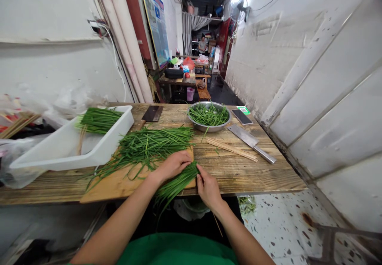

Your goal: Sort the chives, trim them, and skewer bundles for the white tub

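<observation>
A bunch of garlic chives [174, 185] lies at the front edge of the wooden cutting board [119, 183], its long leaves hanging toward me. My left hand [174, 165] is closed over the end of this bunch, fingertips pinched on the chives. Just right of it, my right hand [209, 187] is closed with its fingertips against the bunch's end. A thin bamboo skewer [217, 225] sticks out below my right palm, in line with the fingertips; its upper part is hidden. Behind my hands, a larger heap of loose chives [152, 143] covers the board.
Left stands a white plastic tray [115, 145] with bundled chives [101, 119]. A steel bowl [209, 129] of cut greens sits at the back, near a phone [241, 116]. A cleaver [244, 135], bamboo skewers [231, 149] and a dark-bladed knife [152, 113] lie on the table.
</observation>
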`<state>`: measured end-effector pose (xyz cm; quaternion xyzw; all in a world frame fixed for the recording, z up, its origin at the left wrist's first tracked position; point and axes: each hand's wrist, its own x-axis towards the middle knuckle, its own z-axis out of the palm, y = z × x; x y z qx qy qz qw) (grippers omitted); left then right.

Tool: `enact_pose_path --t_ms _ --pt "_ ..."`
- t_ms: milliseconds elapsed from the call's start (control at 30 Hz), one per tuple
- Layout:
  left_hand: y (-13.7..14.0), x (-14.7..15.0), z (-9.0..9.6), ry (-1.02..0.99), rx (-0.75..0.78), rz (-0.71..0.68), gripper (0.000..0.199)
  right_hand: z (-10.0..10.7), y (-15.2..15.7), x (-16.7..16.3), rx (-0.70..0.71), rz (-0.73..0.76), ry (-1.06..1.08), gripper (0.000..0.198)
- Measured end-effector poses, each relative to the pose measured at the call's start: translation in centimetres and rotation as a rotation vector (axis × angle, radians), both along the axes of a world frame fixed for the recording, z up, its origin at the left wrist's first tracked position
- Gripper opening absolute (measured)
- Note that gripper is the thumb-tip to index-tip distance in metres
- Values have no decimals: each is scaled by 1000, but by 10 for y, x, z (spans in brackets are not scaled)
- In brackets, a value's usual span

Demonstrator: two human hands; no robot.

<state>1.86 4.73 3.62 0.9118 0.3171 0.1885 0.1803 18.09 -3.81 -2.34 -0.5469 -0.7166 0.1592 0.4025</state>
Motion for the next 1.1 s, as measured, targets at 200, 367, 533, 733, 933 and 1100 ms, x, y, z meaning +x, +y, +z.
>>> enact_pose_path --t_ms 200,367,533,733,933,1100 --pt "12 -19 1 -32 168 334 21 -1 0 0 22 -13 -2 41" --pt "28 -25 -4 186 241 398 18 -2 0 -1 29 -7 17 41" --pt "29 -19 -1 262 278 445 18 -1 -1 0 22 -2 9 40" --pt "26 -19 10 236 278 405 19 -1 0 0 40 2 20 41" --pt "16 -15 5 61 211 305 23 0 0 0 17 -2 7 41" --pt "13 -2 -4 -27 20 330 21 3 -1 1 17 4 21 41"
